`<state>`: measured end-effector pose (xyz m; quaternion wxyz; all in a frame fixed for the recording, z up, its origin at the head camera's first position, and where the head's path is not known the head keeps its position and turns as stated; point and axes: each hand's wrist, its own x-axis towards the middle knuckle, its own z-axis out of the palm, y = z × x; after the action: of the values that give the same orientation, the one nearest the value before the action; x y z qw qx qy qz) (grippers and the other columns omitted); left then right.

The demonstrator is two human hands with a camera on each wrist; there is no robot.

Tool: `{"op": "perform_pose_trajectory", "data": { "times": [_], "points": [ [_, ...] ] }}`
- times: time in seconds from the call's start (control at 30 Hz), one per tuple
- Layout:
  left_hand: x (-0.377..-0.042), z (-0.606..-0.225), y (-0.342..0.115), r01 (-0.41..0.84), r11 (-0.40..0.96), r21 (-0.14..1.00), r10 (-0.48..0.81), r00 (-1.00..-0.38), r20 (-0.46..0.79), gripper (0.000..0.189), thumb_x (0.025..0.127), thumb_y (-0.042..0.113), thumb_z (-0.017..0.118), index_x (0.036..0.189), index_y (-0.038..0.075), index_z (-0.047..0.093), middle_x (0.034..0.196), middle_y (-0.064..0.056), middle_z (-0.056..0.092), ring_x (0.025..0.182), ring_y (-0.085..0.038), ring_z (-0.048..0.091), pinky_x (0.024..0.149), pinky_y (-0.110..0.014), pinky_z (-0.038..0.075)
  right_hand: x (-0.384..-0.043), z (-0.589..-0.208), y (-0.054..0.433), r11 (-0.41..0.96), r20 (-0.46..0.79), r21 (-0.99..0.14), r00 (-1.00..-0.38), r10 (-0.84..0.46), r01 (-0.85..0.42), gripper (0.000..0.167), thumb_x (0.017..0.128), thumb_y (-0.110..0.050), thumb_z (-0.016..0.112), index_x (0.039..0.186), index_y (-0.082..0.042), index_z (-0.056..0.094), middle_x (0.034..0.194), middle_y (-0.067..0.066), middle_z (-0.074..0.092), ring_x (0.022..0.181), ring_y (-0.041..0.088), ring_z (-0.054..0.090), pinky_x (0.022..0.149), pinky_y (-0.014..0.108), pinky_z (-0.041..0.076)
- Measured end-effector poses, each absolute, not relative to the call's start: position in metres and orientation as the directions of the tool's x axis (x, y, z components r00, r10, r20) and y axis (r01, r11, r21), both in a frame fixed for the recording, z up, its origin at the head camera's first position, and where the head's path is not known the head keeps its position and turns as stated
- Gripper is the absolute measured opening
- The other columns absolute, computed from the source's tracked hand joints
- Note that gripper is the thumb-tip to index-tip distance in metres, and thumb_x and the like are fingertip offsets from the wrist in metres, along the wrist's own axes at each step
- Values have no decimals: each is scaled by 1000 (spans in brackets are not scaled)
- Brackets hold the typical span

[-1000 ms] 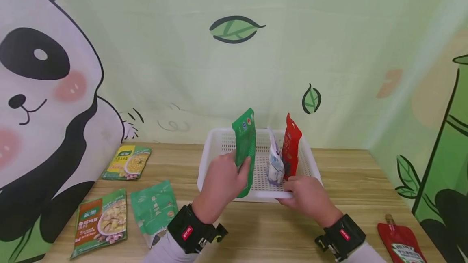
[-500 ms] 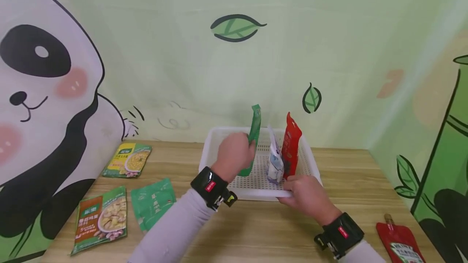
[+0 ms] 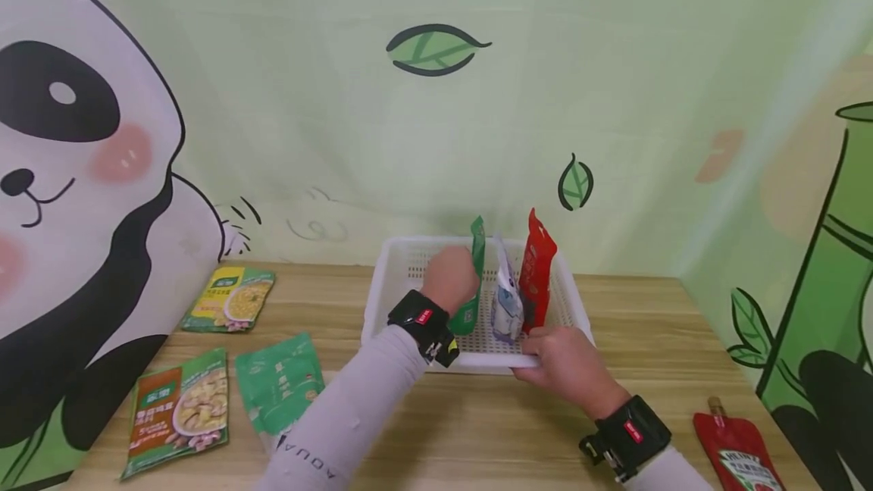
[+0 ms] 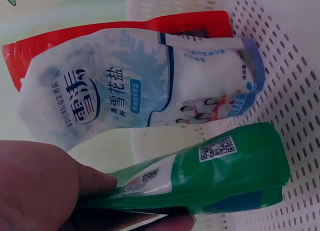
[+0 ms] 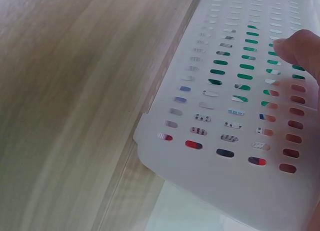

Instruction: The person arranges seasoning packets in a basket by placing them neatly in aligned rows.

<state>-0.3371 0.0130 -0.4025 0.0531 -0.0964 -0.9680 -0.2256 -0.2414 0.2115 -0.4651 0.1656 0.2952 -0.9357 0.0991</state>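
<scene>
My left hand [image 3: 452,279] reaches over the white perforated basket [image 3: 392,271] and pinches a green pouch [image 4: 230,166] by its upper part. The pouch stands on edge inside the basket, its lower end close to the perforated floor. Beside it a white-and-blue bag of salt [image 4: 125,86] stands upright, with a red packet [image 3: 539,267] just to its right. My right hand [image 3: 569,370] grips the basket's front rim, thumb over the top. In the right wrist view a fingertip [image 5: 290,47] lies against the basket's outer wall, and colours of the packets show through the slots.
On the wooden table [image 3: 505,430] to the left lie a yellow-green packet [image 3: 232,300], a brown-green packet [image 3: 179,411] and a green pouch with white print [image 3: 281,381]. A red Heinz spouted pouch [image 3: 740,449] lies at the front right. A printed cloth backdrop rises behind the basket.
My left hand has moved right and forward, carrying the green pouch from above the basket's front edge down inside, next to the salt. My right hand keeps its hold on the rim.
</scene>
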Motion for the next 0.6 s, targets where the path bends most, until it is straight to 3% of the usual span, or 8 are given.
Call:
{"op": "perform_pose_trajectory", "data": {
  "times": [0.6],
  "points": [
    [-351, -410, 30, 163, 862, 480, 116, -985, 126, 9, 94, 6, 65, 86, 3, 68, 85, -11, 74, 75, -23, 71, 68, -35, 59, -242, -468, 214, 791, 410, -61, -738, -536, -609, 16, 76, -28, 90, 77, -16, 79, 69, -11, 66, 60, 0, 46, 57, 15, 40]
  ]
}}
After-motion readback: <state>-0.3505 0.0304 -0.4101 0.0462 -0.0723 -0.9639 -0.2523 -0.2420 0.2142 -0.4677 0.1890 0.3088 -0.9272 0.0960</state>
